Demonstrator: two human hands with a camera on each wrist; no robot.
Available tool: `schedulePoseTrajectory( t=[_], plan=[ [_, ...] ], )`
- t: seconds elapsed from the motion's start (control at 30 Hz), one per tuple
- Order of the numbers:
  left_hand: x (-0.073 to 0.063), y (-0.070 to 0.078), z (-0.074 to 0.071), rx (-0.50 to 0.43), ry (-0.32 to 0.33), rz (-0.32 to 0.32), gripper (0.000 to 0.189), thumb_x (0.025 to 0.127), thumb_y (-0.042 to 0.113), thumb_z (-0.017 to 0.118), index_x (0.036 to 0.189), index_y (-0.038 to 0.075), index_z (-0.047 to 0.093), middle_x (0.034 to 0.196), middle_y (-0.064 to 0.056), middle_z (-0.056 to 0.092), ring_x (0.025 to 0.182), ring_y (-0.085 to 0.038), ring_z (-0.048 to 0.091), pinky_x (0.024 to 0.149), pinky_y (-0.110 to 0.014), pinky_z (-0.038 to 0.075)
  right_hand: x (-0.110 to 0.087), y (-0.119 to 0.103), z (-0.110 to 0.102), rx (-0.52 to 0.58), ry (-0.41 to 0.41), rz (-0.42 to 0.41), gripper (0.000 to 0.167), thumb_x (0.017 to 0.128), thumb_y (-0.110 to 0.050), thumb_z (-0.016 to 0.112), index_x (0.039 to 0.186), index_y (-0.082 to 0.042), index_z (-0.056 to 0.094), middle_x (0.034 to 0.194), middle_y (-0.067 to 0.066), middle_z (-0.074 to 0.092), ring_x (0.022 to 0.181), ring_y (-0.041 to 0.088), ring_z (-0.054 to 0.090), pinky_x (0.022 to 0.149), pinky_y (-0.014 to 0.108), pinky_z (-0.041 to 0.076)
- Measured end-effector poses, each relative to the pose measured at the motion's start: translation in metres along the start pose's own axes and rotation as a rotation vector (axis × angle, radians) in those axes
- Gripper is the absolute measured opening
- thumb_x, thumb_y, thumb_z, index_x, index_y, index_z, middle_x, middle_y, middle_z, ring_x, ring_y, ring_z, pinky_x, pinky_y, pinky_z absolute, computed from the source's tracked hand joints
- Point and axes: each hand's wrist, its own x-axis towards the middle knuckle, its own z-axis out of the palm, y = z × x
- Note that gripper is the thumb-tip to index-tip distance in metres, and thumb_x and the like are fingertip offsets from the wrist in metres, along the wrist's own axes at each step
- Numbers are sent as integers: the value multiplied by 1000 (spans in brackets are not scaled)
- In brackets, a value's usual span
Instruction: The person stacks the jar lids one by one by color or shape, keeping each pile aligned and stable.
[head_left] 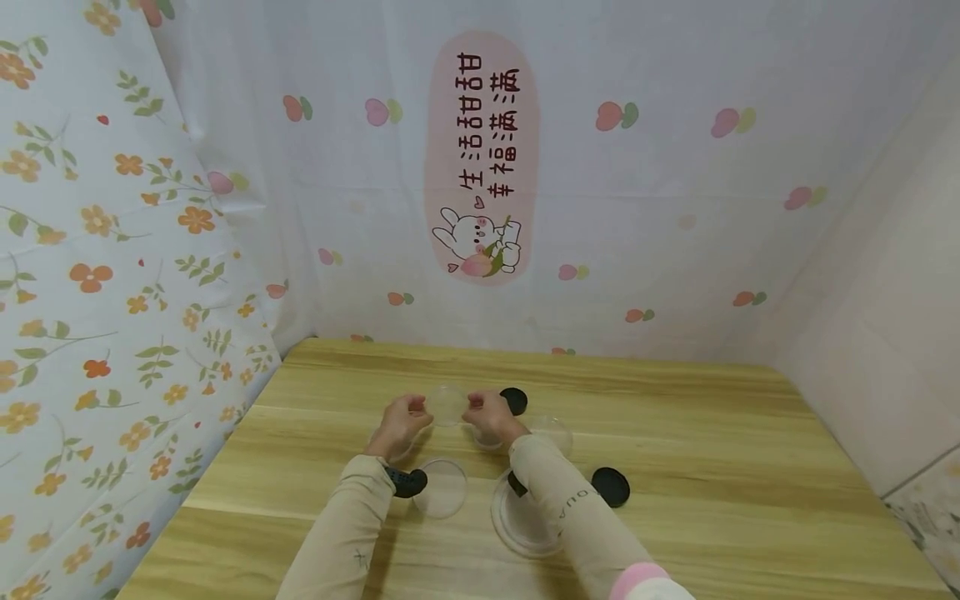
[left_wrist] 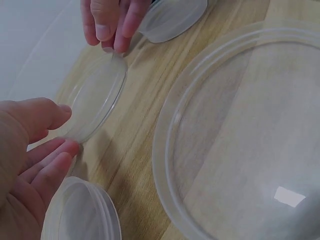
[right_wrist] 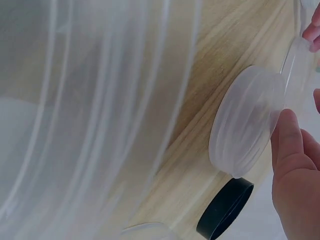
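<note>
A clear round lid (head_left: pixel 448 406) is held between both hands at the far middle of the table. In the left wrist view the lid (left_wrist: pixel 97 100) stands tilted. My right hand (head_left: pixel 491 415) pinches its far edge with the fingertips. At the opposite edge, the thumb and fingers of my left hand (head_left: pixel 405 421) grip the rim. Beside the left hand sits a small clear plastic tub (left_wrist: pixel 82 212). A ribbed clear tub (right_wrist: pixel 247 120) lies close to the right hand's fingers. Just past the right hand is a black lid (head_left: pixel 513 401).
Nearer the person lie a large clear disc (head_left: pixel 441 489) and a big clear round container or lid (head_left: pixel 525 533), partly under the right forearm. To the right are another clear piece (head_left: pixel 555 433) and a second black lid (head_left: pixel 611 487). A patterned cloth (head_left: pixel 645 208) backs the wooden table.
</note>
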Motion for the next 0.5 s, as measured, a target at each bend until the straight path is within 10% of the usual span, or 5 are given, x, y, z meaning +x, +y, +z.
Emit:
schedulePoseTrajectory(
  t=[0.23,0.5],
  plan=[
    [1,-1,-2,59,24,31,35,81,0,58,113,-14,50,95,-20,59,89,-32,56,72,-36,48,-16,-15,-9,-32,-4,9,34,86,-6,55,117,7,51,108,18,56,102,30,52,83,35,44],
    [-4,0,-5,92,37,60,32,79,-2,60,107,-15,54,91,-21,61,87,-32,57,71,-35,48,17,28,-4,-85,-4,-79,26,82,-18,63,104,-5,64,94,4,62,87,18,58,72,31,47]
  ],
)
